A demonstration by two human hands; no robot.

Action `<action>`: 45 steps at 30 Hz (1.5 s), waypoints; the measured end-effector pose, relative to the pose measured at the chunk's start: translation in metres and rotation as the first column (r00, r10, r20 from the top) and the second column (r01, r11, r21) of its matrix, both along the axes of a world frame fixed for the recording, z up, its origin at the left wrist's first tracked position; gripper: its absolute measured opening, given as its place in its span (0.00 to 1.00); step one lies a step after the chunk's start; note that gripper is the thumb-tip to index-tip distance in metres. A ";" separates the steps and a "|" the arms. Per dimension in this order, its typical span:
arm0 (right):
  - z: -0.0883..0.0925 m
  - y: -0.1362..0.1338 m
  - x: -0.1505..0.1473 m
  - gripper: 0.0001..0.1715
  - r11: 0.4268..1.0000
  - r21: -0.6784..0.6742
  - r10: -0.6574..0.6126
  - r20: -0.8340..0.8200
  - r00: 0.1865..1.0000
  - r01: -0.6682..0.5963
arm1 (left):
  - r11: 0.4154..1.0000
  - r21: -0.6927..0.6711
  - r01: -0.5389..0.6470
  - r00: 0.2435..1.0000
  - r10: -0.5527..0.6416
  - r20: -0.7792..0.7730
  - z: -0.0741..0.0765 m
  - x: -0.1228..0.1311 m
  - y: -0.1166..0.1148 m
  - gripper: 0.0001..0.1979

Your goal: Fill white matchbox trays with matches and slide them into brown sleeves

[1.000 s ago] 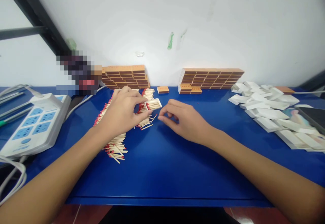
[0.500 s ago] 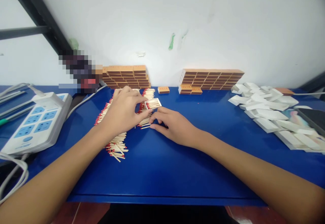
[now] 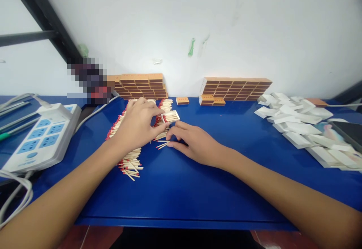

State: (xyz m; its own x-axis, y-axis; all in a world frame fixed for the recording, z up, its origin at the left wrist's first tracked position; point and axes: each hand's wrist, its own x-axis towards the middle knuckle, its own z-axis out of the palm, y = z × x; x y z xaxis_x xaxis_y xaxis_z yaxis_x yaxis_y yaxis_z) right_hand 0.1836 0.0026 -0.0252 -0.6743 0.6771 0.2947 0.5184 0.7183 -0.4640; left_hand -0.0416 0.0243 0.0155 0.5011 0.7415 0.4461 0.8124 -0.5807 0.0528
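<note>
In the head view, take the small white card tray [image 3: 178,115], filled with slender red-tipped matchsticks [image 3: 170,117], as the clock's centre. At nine, the left hand [image 3: 141,121] pinches it between thumb and forefinger. Around half past four, the right hand [image 3: 190,139] curls, fingertips at a few loose matches [image 3: 162,144]; whether they grip, I cannot tell. Smooth white trays [image 3: 299,127] sprawl at three; a brick-like matchbox stack [image 3: 141,77] stands at ten on the glossy blue tabletop [image 3: 212,196].
</note>
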 end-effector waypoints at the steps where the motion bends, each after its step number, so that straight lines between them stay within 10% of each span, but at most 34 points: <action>1: 0.000 0.000 0.000 0.06 1.000 0.003 0.022 0.006 1.000 -0.022 | 1.000 0.004 -0.001 1.000 0.001 0.000 0.000 0.000 0.000 0.13; 10: 0.013 -0.006 -0.003 0.07 0.996 -0.085 -0.012 0.123 0.992 0.023 | 1.000 -0.004 0.013 1.000 -0.013 -0.002 -0.002 -0.001 0.002 0.14; 19: 0.019 0.015 0.029 0.03 0.942 0.200 -0.269 -0.023 0.963 0.268 | 0.987 -0.113 0.110 0.993 -0.113 -0.018 -0.007 0.003 0.000 0.16; 32: 0.015 0.013 0.026 0.06 0.963 0.170 -0.220 0.059 0.974 0.208 | 0.956 -0.204 0.209 0.978 -0.201 0.055 -0.001 0.013 -0.011 0.13; 39: 0.017 0.009 0.024 0.07 0.945 0.246 -0.186 -0.143 0.972 0.217 | 0.990 -0.099 0.104 0.993 -0.098 0.057 -0.004 0.006 -0.002 0.16; 45: 0.005 0.006 0.014 0.09 0.985 0.124 -0.131 0.074 0.989 0.121 | 0.999 -0.027 -0.029 0.999 0.030 0.039 0.000 0.001 -0.001 0.14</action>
